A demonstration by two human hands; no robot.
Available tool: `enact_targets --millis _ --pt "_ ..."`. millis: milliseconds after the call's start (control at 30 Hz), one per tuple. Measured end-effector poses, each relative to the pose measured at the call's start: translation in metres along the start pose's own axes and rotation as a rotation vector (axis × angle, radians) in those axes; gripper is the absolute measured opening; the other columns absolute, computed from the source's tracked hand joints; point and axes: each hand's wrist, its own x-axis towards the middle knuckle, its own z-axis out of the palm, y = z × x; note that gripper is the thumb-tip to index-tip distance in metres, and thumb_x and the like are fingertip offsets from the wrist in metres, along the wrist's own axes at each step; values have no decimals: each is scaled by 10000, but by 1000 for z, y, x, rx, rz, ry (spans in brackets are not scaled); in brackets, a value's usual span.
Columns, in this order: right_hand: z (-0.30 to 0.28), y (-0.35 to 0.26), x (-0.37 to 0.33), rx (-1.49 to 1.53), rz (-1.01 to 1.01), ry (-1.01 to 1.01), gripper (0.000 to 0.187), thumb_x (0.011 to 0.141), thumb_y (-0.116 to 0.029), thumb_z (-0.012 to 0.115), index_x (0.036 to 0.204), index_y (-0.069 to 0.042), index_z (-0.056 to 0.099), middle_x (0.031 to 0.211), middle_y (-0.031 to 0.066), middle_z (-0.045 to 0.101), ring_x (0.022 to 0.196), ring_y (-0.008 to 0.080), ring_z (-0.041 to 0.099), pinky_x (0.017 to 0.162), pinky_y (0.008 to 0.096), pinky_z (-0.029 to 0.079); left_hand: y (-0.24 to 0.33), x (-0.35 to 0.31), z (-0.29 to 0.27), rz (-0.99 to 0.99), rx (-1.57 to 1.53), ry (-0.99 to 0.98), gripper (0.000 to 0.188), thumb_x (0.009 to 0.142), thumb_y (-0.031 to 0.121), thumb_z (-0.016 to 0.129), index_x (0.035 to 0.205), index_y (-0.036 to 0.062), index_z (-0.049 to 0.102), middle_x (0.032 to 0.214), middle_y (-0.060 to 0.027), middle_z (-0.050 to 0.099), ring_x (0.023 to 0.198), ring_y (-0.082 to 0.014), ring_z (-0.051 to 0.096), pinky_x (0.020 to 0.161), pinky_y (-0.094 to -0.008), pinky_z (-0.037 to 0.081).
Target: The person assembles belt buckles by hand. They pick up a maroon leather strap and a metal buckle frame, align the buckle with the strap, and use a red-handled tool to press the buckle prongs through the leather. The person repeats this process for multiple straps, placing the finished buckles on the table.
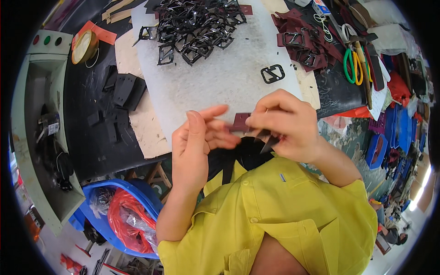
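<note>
My right hand [286,126] pinches a short maroon leather strap piece [241,122] with holes in it, just above the near edge of the work surface. A darker flap [269,143] hangs below its fingers; whether it belongs to the same piece I cannot tell. Beside the strap's left end, my left hand [197,137] has its thumb and fingers apart, the fingertips smeared by motion. Farther off, a single black metal buckle [272,74] lies on the white sheet [215,82]. A large heap of black buckles [197,27] covers the sheet's far end.
Maroon straps with buckles [305,41] are piled at the right, near yellow-handled and green-handled tools [353,66]. Black leather pieces [128,91] lie at the left, below a round tin [85,47]. A blue tub [98,206] with plastic bags stands beside the table.
</note>
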Motion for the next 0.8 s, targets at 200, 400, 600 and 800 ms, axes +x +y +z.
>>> enact_targets --millis 200,400,600,800 --pt "1 -2 7 20 -16 159 285 684 21 678 950 -79 668 903 56 613 546 101 475 450 221 379 -4 -1 5 76 67 14 460 811 -26 622 1244 -45 470 913 -59 579 798 -126 606 738 -270 525" --pt "11 -5 -1 349 380 177 214 758 -84 707 957 -18 664 758 27 599 540 46 457 486 192 366 -24 -1 20 350 -57 91 267 835 -61 568 1055 -9 425 1041 -105 528 928 -200 598 808 -339 539" --pt "8 -15 5 396 419 87 211 758 -67 701 955 -1 661 701 43 581 558 71 488 499 212 390 -37 -5 24 464 0 159 419 847 -58 533 1216 61 375 1077 -85 516 953 -172 580 803 -315 525" --pt "14 -9 -1 162 157 202 197 735 3 691 930 -13 667 683 79 573 524 124 529 471 237 410 -32 -3 29 524 211 159 310 872 6 543 1175 -40 501 975 -102 605 887 -150 607 747 -269 543"
